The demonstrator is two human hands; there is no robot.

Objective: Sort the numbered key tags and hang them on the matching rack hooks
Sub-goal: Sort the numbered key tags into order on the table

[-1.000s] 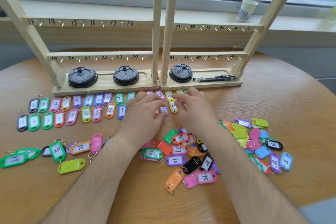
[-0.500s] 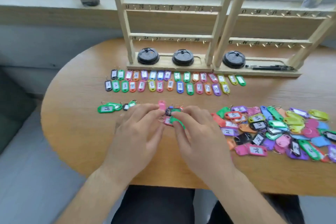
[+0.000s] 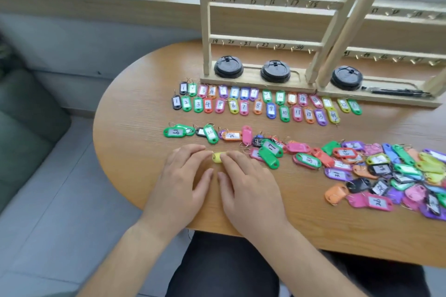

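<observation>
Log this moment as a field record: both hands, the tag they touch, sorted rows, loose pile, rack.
left hand: fingers fairly straight, tips touching a yellow-green plastic key tag
right hand: fingers fairly straight, tips on the same tag's other end
sorted rows: two lines of numbered coloured tags, from 1 upward, in front of the rack base
loose pile: mixed coloured tags, right side of the light wooden table
wooden rack: numbered hooks in view are bare

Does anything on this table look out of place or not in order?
Yes, mildly. The sorted rows run straight, but their right end skews: there a yellow tag and a green tag lie tilted. Three black cup lids sit on the rack base, unrelated to keys.
</observation>
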